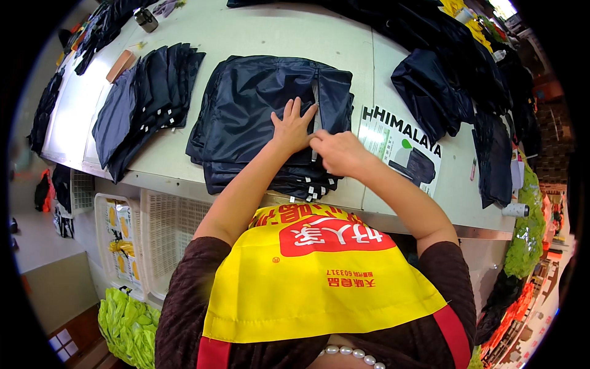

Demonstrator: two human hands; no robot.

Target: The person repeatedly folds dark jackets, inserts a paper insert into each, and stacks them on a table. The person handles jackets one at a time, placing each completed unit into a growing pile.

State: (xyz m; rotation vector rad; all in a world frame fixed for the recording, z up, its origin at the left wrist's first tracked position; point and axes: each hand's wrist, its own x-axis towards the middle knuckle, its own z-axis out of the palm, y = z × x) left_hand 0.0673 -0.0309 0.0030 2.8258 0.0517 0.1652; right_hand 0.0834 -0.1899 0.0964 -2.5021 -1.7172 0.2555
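A stack of folded dark navy garments [258,86] lies on the pale worktable in front of me. A narrow light strip [316,92] runs down the right part of the top garment; whether it is a zipper or a gap I cannot tell. My left hand [291,128] rests on the top garment with its fingers spread, its fingertips close to the strip. Just right of it, my right hand [341,152] is closed in a pinch over the strip. What it grips is hidden by the fingers. Small white tags [310,190] show along the stack's near edge.
Left of the stack lies a fanned pile of dark fabric pieces [150,92], beside a brown block [120,66]. Printed bags [399,150] and more dark garments [430,92] lie to the right. A metal bottle [145,19] stands far left. White baskets [120,246] sit below the table edge.
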